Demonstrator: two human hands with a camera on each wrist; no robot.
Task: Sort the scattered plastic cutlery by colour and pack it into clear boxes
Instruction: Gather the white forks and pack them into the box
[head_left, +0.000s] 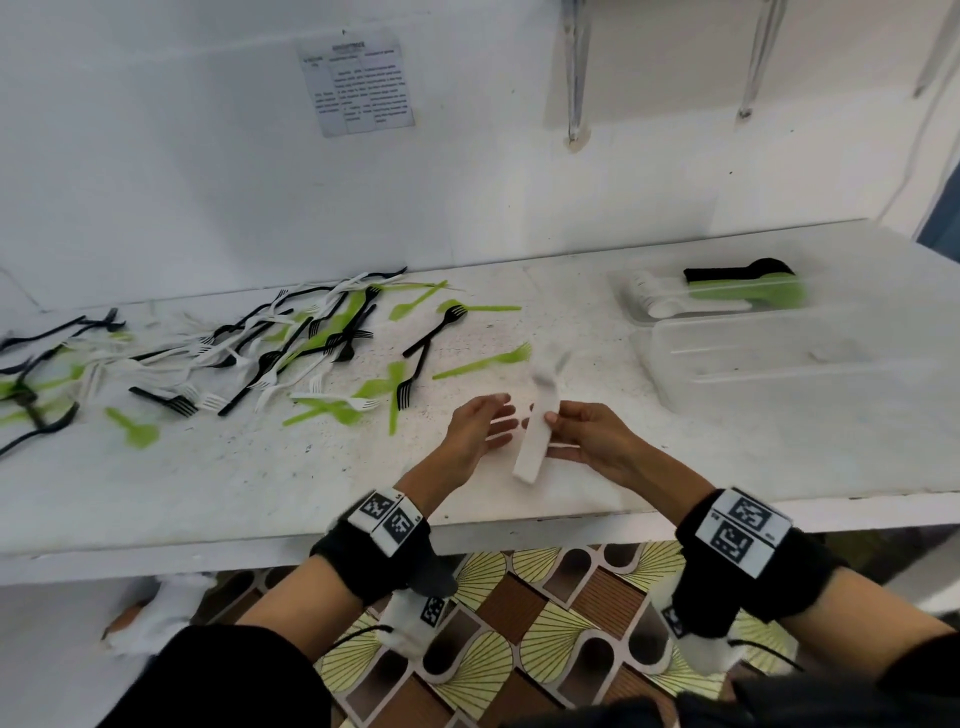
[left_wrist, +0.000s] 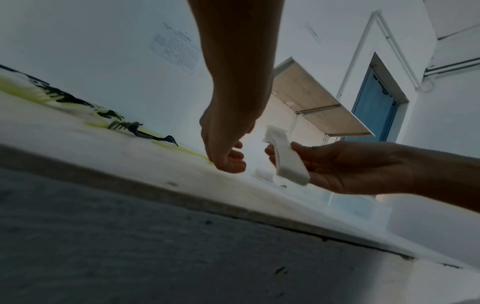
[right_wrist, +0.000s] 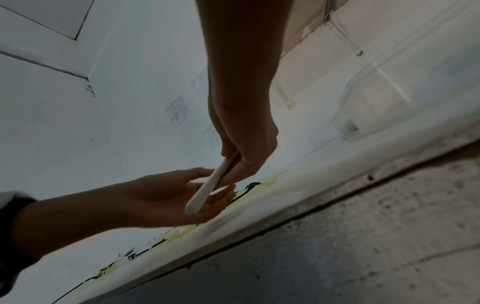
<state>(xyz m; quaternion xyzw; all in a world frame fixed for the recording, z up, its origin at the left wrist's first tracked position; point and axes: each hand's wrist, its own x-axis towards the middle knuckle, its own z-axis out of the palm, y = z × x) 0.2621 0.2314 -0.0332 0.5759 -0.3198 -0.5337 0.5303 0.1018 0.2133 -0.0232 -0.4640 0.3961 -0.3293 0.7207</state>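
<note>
My right hand (head_left: 563, 423) grips a stack of white plastic cutlery (head_left: 535, 441) by its handles, held just above the white table (head_left: 260, 478) near the front edge; the blurred fork ends point away from me. In the right wrist view the fingers (right_wrist: 233, 158) pinch the stack (right_wrist: 205, 193). My left hand (head_left: 493, 423) is open right beside the stack, fingers relaxed, holding nothing. In the left wrist view that hand (left_wrist: 228, 156) hangs left of the white stack (left_wrist: 288, 162). Black, white and green forks and spoons (head_left: 291, 343) lie scattered across the left half of the table.
Two clear boxes stand at the right: the far one (head_left: 631, 306) holds white, green and black cutlery in rows, the nearer one (head_left: 779, 374) looks empty. A green fork (head_left: 483, 361) lies just beyond my hands. A wall with a paper notice (head_left: 358, 83) backs the table.
</note>
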